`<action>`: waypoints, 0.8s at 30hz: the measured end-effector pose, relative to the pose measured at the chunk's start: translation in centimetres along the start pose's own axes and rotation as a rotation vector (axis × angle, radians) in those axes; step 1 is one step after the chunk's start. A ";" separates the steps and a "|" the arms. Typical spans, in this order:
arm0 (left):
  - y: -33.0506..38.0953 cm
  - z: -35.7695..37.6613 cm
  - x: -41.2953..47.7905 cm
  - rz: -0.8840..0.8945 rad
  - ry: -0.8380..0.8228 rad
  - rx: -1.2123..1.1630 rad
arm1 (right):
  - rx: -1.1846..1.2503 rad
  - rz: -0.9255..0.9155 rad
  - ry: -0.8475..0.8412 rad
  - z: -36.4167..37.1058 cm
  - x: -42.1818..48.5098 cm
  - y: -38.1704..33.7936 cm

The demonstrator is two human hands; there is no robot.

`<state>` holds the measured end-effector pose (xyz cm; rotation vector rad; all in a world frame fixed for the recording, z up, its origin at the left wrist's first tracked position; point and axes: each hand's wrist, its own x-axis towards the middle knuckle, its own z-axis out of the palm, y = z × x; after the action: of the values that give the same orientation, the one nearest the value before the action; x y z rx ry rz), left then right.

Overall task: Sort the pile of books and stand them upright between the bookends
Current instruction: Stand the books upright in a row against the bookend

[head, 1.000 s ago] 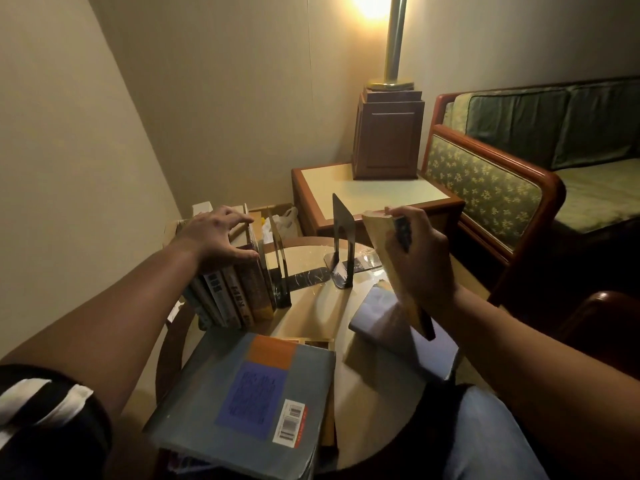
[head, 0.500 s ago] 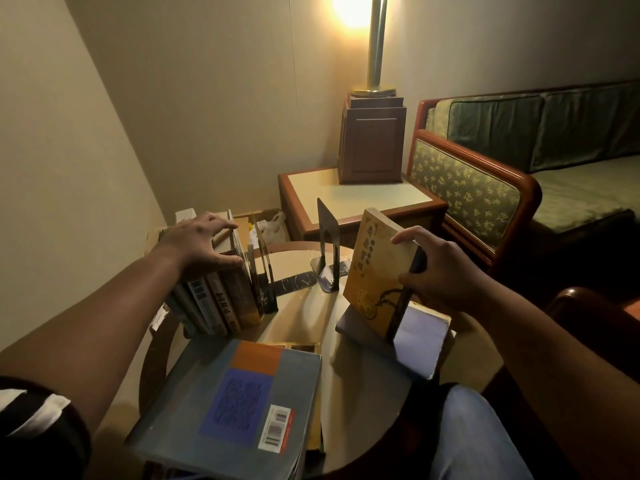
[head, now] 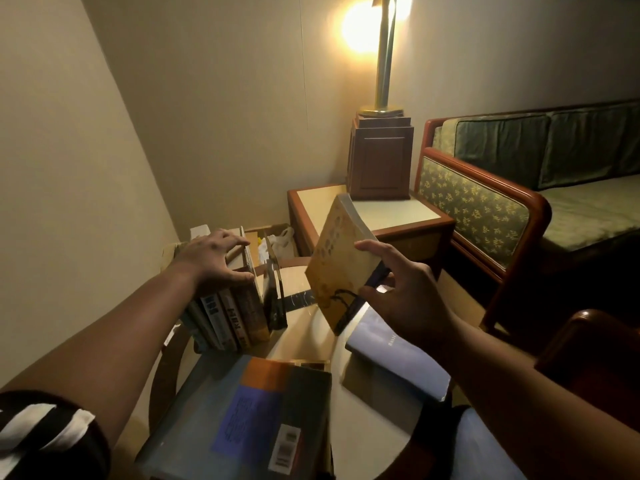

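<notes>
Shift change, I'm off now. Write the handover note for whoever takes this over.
Left hand: grips the top of the row of standing books, with the dark bookend just to the row's right.
Right hand: holds the yellow book tilted in the air above the table.
Done: several books stand upright at the table's left side.
Left: stand the yellow book in the row, then the pale blue book and the big grey book, both lying flat. A second bookend is not in view.
</notes>
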<state>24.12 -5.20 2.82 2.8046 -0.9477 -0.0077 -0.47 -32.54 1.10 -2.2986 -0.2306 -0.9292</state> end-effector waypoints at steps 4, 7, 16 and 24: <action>0.4 -0.2 -0.3 -0.004 0.006 0.003 | 0.053 -0.011 0.126 1.0 2.3 -2.4; 0.6 -0.3 -0.6 -0.007 0.014 -0.017 | 0.106 -0.017 0.199 1.9 4.0 -3.9; 0.2 0.4 -0.2 -0.016 0.063 0.029 | 0.089 -0.087 0.287 7.1 7.3 -5.0; -0.3 0.5 -0.4 -0.038 0.074 -0.047 | 0.109 -0.118 0.166 12.7 7.9 -3.5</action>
<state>23.97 -4.86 2.27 2.7591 -0.8666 0.0671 11.14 -22.49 1.25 -2.1137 -0.3402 -1.1330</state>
